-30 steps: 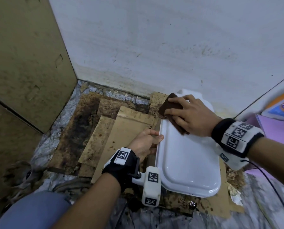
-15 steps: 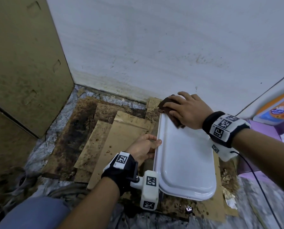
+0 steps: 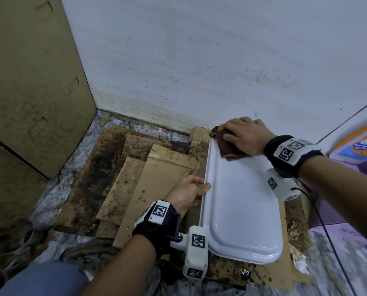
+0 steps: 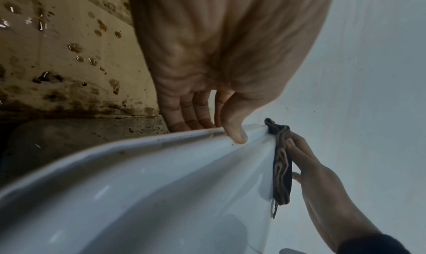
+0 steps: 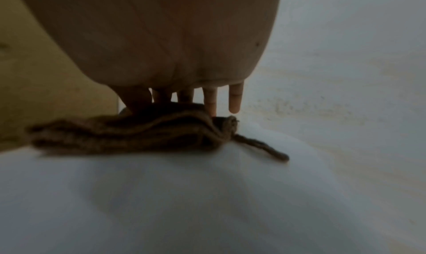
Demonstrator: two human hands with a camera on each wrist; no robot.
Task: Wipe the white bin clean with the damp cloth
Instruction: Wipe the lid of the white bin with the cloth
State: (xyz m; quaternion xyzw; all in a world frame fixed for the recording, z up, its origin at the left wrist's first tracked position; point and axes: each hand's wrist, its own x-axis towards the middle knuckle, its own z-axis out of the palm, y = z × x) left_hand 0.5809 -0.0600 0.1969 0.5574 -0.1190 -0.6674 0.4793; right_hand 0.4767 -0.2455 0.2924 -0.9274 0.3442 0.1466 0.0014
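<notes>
The white bin (image 3: 242,206) lies on its side on stained cardboard, a broad smooth face turned up. My right hand (image 3: 240,133) presses a folded brown damp cloth (image 3: 228,147) flat on the bin's far end, close to the wall. The right wrist view shows straight fingers (image 5: 211,101) on the cloth (image 5: 138,134), and a loose thread trails off it. My left hand (image 3: 196,185) grips the bin's left rim at mid-length. Its thumb (image 4: 235,132) lies on top of the bin (image 4: 161,185) and the fingers go down the side. The bin's inside is hidden.
A white wall (image 3: 221,71) stands just behind the bin, and a tall brown cardboard panel (image 3: 28,92) closes the left side. Wet, dirty cardboard sheets (image 3: 148,184) cover the marbled floor. A purple surface and an orange-and-blue packet (image 3: 362,144) lie at the right.
My right hand has slid the cloth along the bin's top face to its far end by the wall. My left hand has kept its grip on the rim.
</notes>
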